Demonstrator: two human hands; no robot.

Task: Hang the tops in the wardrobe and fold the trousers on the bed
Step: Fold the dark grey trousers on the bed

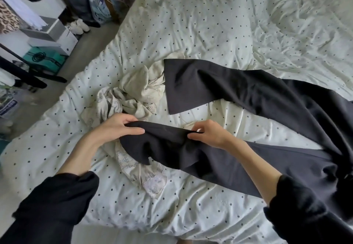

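A person leans over the bed (219,24), both black sleeves pushed back from the forearms. The left hand (122,127) pinches the hem end of one leg of the black trousers (267,98), thumb below and fingers curled over the top of the cloth. The right hand (208,135) grips the same hem edge a little further along, fingers folded round it. Between the two hands the hem is held taut and lifted just off the spotted duvet.

The other trouser leg lies flat across the middle of the bed, its hem cut square and facing left, just beside a crumpled cream printed garment (131,93). Part of that cream garment runs under the lifted leg and shows again near the bed's front edge. The waist end of the trousers bunches toward the right edge of the view.

Beyond the trousers the duvet stretches away rumpled. To the left, a strip of floor runs along the bed's side, bordered by boxes (55,35), white shoes (79,27) and hanging clothes (17,9).
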